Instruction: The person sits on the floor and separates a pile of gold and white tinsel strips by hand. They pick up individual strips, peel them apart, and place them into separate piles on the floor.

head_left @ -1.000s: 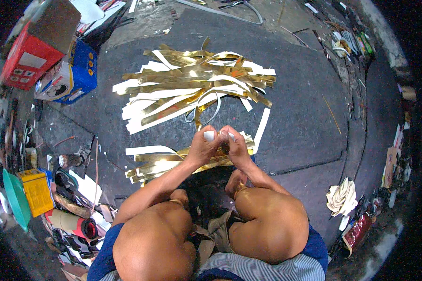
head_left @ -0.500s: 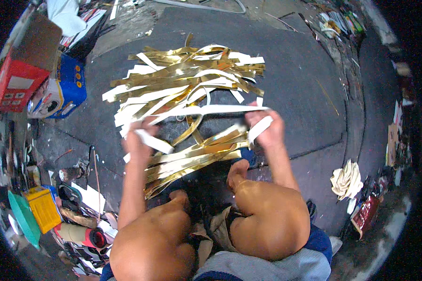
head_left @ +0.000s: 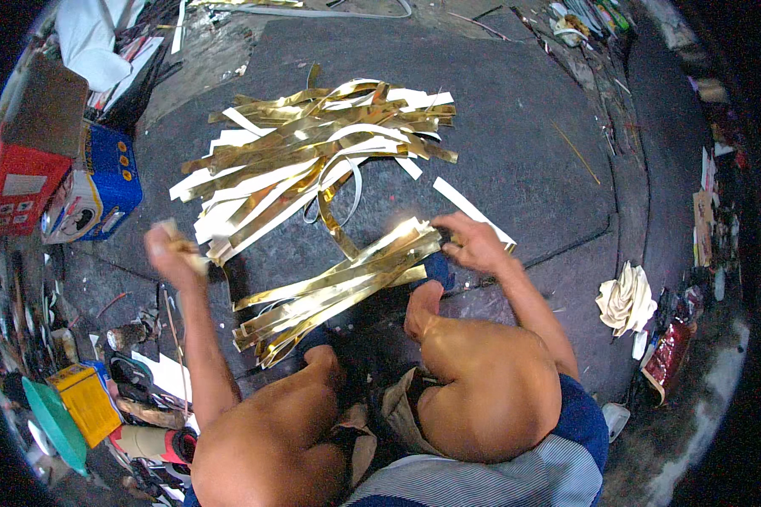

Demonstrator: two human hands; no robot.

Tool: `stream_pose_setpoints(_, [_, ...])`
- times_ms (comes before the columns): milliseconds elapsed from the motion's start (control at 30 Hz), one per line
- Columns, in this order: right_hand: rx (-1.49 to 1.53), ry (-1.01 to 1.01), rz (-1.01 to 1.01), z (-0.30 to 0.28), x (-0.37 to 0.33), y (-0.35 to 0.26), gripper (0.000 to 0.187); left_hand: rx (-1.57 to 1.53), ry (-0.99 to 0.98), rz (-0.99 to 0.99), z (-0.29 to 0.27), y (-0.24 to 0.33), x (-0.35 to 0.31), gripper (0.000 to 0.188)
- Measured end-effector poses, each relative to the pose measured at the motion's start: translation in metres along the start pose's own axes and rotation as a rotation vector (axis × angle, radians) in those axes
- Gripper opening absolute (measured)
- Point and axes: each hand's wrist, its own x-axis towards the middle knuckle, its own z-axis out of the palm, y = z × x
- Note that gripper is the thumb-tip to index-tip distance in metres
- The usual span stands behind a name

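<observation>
My left hand point(head_left: 174, 258) is closed in a fist left of the big pile, blurred by motion. A pale strip point(head_left: 196, 257) shows crumpled at its fingers. My right hand point(head_left: 475, 245) has its fingers bent together by the right end of a smaller bundle of gold and white strips point(head_left: 347, 283); what they pinch is hidden. A straight white strip point(head_left: 465, 205) slants just beyond that hand and passes behind it. The large loose pile of gold and white strips point(head_left: 304, 144) lies farther off, and a curled gold strip point(head_left: 334, 224) trails from it toward the bundle.
A dark mat point(head_left: 516, 127) covers the ground. Red and blue boxes point(head_left: 114, 182) stand at the left. A yellow container point(head_left: 84, 404) and a green piece point(head_left: 52, 422) lie lower left among clutter. Crumpled cream cloth point(head_left: 626, 300) lies at the right, near a dark red packet point(head_left: 666, 367).
The white strip is no longer stretched between my hands. My left hand has swung out to the left. My right hand has dropped slightly toward the bundle's end. The view has shifted a little.
</observation>
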Motion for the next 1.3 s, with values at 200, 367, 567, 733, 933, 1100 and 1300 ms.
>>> stream_pose_setpoints(200, [0.032, -0.065, -0.066, 0.040, -0.009, 0.028, 0.017, 0.240, -0.834, 0.129, 0.074, 0.008, -0.148, 0.021])
stream_pose_setpoints(367, [0.304, -0.035, 0.018, 0.028, 0.005, 0.020, 0.013, 0.369, -1.270, 0.004, 0.083, 0.005, -0.188, 0.017])
stream_pose_setpoints(567, [1.122, -0.199, 0.448, -0.001, 0.023, -0.075, 0.017, 0.197, -1.259, -0.211, 0.114, 0.042, -0.199, 0.020])
stream_pose_setpoints(733, [1.407, -0.058, 0.381, -0.003, 0.032, -0.124, 0.021, -0.065, -1.129, -0.200, 0.121, 0.041, -0.187, 0.024])
stream_pose_setpoints(933, [1.225, 0.063, 0.285, 0.008, 0.033, -0.119, 0.021, -0.056, -1.092, -0.277, 0.127, 0.044, -0.189, 0.030])
stream_pose_setpoints(1100, [1.206, 0.109, 0.231, 0.018, 0.037, -0.122, 0.023, -0.090, -1.076, -0.208, 0.126, 0.032, -0.191, 0.031])
stream_pose_setpoints(1300, [1.052, 0.035, 0.093, 0.018, 0.041, -0.124, 0.025, 0.038, -1.126, -0.279, 0.124, 0.038, -0.191, 0.027])
